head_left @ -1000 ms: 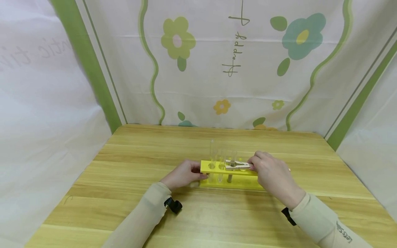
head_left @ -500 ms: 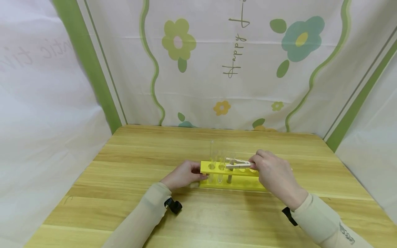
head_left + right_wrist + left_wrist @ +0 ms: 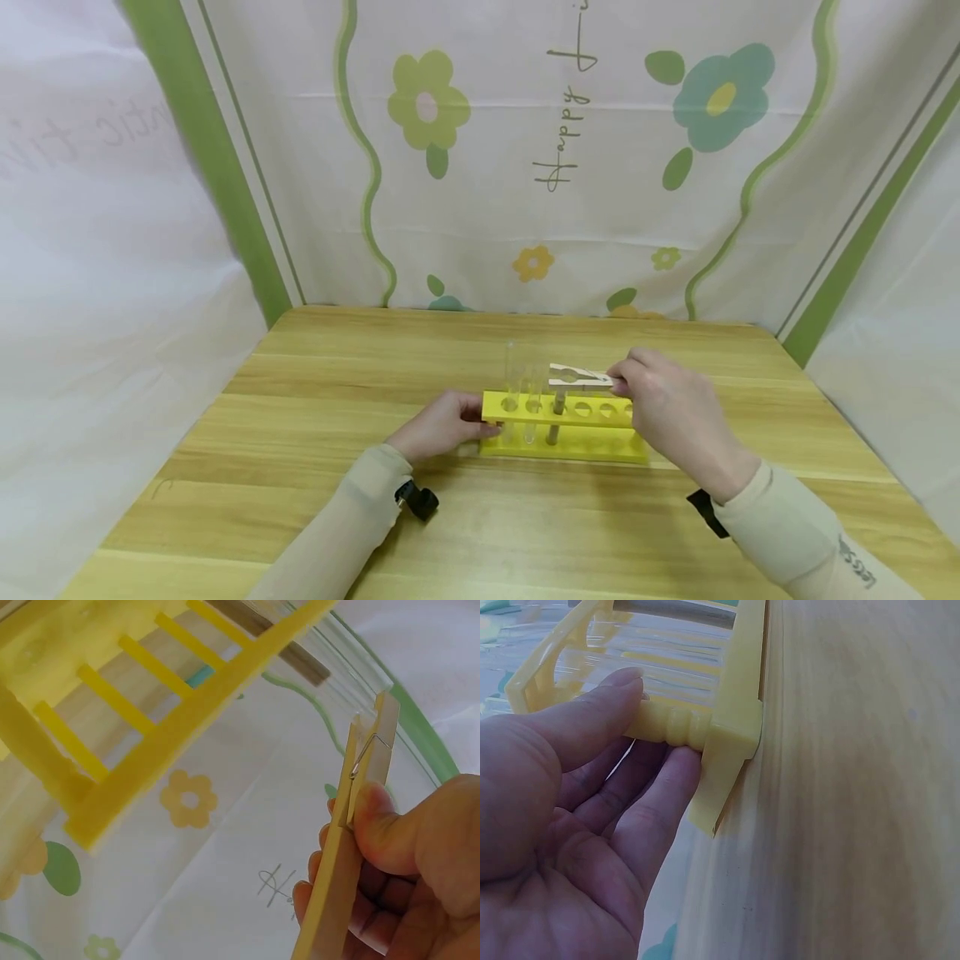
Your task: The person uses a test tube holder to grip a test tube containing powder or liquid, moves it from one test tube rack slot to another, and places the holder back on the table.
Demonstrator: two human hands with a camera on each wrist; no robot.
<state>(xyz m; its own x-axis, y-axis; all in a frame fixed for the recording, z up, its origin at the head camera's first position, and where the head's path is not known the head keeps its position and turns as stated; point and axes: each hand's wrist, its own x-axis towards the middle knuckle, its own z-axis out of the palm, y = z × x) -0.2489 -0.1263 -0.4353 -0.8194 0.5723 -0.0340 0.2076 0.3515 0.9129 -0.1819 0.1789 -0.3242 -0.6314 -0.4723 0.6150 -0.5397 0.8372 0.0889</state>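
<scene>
A yellow test tube rack (image 3: pixel 487 407) stands on the wooden table. My left hand (image 3: pixel 444 423) holds its left end, thumb (image 3: pixel 604 705) on one side of the end post and fingers on the other. Two clear test tubes (image 3: pixel 533 385) stand in the left holes. Beside them, a third test tube (image 3: pixel 553 434) with dark contents is in the rack. My right hand (image 3: pixel 678 417) grips a wooden test tube clamp (image 3: pixel 592 381), thumb just behind its spring. The clamp's tips (image 3: pixel 386 705) are around the mouth end of the third tube, above the rack.
Several holes (image 3: pixel 583 410) at the rack's right side hold no tubes. The pale wooden table (image 3: pixel 480 533) extends on all sides of the rack. A white curtain (image 3: pixel 465 208) with printed flowers hangs behind the table's far edge.
My right hand has raised the clamp up along the third tube, from near the rack's top board to the tube's upper end. My left hand stays on the rack.
</scene>
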